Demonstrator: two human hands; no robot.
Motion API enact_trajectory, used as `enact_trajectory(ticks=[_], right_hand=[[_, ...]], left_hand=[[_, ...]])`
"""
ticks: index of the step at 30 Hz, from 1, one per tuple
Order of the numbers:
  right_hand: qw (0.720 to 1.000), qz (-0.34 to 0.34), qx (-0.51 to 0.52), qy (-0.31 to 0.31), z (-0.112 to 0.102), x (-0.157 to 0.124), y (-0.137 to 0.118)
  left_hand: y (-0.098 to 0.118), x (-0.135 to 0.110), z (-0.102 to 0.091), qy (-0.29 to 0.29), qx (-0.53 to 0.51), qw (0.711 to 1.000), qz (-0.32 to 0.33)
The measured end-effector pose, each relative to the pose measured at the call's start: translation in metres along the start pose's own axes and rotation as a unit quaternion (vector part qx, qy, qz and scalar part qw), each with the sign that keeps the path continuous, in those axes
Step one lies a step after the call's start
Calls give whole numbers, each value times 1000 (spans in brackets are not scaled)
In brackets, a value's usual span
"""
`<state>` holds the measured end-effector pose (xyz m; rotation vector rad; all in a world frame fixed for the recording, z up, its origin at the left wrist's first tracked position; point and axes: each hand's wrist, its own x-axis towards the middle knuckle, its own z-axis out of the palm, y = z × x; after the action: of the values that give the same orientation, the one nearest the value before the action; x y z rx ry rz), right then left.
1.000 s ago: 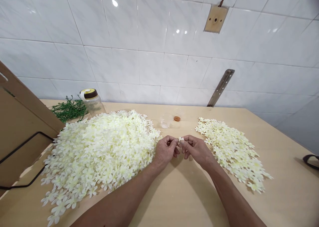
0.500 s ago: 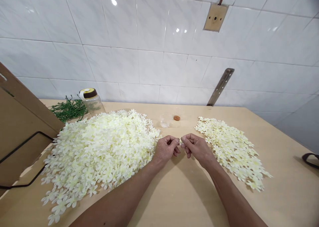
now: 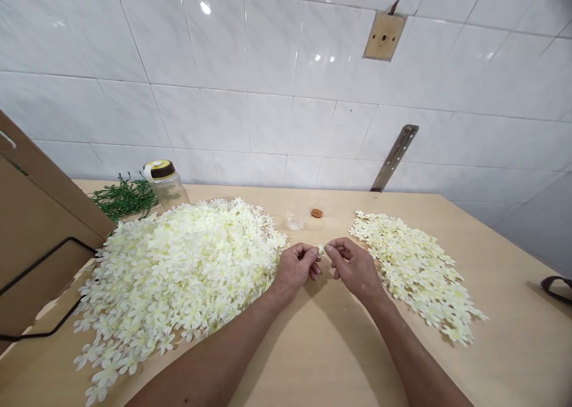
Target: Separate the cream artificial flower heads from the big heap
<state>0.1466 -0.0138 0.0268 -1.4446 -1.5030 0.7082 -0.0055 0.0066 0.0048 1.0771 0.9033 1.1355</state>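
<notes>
Pinched on a small flower (image 3: 320, 249), your left hand (image 3: 295, 269) should press lightly to spare its petals, while your right hand (image 3: 356, 269), fingertips beside it, hold unclear, is best steadied between the large pile (image 3: 187, 264) and smaller pile (image 3: 415, 267).

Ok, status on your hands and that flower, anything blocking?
Left hand pinching small pale flower. Right hand close by, contact unclear. Larger pile left, smaller pile right; brown oval piece beyond hands, not blocking.

Your larger flower pile (image 3: 187, 270) creamy white, tinged yellow; your smaller pile (image 3: 415, 267) likewise. Bottle cap (image 3: 163, 171) brown, yellow; tiles (image 3: 270, 49) white, grey-veined.
</notes>
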Motion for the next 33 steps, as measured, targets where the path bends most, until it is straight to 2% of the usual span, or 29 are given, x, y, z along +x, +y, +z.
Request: enact_trajectory(ticks=[2,5,11,14,20,33], right_hand=[[996,-64,-53,44,1,-1,0],[984,-137,-101,43,3,-3,0],[977,-164,-130,33,7,-2,7],[979,-155,-129,33,7,-1,6],[991,-90,-92,46,7,-2,2],[1000,19,0,-4,8,-1,0]], left_hand=[[-2,1,0,17,3,1000,5],[-3,1,1,18,4,1000,6],[-2,1,0,3,-7,1000,-5],[-1,0,0,-3,-14,1000,-9],[3,-1,-1,-25,-41,998,-28],[1,3,-4,-40,-79,996,-32]])
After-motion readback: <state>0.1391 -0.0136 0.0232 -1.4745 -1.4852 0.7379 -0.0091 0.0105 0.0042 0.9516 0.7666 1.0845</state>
